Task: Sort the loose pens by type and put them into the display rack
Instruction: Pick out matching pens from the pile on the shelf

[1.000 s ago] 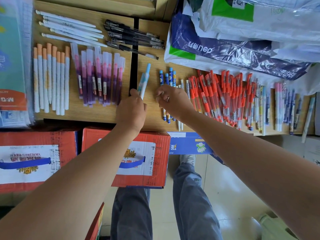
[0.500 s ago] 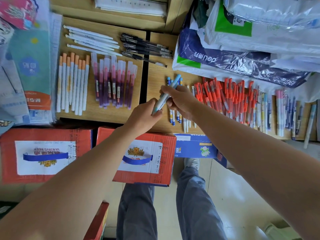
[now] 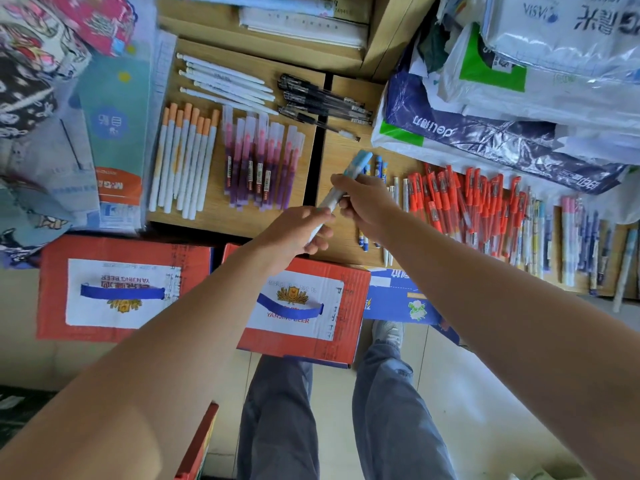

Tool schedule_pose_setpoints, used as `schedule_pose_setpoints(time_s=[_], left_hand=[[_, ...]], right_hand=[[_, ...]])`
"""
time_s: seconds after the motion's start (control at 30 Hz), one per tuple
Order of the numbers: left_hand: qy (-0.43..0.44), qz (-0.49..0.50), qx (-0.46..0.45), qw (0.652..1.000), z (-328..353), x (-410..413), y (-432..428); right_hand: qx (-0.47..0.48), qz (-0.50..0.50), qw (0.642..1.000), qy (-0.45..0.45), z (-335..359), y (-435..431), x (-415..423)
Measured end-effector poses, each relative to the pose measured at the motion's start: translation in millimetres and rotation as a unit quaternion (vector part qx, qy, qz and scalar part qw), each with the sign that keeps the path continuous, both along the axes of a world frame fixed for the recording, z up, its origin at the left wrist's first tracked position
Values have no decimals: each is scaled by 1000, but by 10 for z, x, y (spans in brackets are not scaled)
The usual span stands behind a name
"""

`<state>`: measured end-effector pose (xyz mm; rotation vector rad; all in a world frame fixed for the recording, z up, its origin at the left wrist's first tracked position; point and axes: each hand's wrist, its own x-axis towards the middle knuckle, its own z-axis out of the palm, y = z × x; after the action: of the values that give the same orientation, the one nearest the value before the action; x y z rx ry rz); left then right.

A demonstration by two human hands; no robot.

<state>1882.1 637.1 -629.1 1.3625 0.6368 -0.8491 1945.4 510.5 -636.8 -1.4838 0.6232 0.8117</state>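
Since a second ago my right hand (image 3: pixel 365 202) has left the row of blue pens (image 3: pixel 379 166) and closed on the pale pen (image 3: pixel 360 161) that my left hand (image 3: pixel 298 233) held alone. Both grips now pinch it, left at the lower end, right at the middle, tilted above the worktop (image 3: pixel 341 147). Blur hides whether it is one pen or two. My right hand covers most of the blue pens. Red pens (image 3: pixel 460 202) lie just right of them, purple pens (image 3: pixel 263 161) left across the gap, black pens (image 3: pixel 322 102) beyond. Bags (image 3: pixel 485 140) overlap the worktop's far edge.
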Motion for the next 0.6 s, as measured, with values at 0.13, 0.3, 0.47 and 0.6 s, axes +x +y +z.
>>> schedule_pose_setpoints(time_s=[0.13, 0.3, 0.47, 0.6], left_hand=[[-53, -26, 23, 998, -30, -8, -27], [-155, -211, 227, 938, -123, 64, 17], [-187, -212, 334, 899, -237, 133, 173], [-207, -218, 325, 897, -324, 141, 159]], right_hand=[[-4, 59, 998, 20, 6, 67, 2], [-157, 173, 972, -10, -165, 58, 107], [-363, 369, 853, -68, -240, 48, 161], [-394, 355, 841, -110, -327, 76, 63]])
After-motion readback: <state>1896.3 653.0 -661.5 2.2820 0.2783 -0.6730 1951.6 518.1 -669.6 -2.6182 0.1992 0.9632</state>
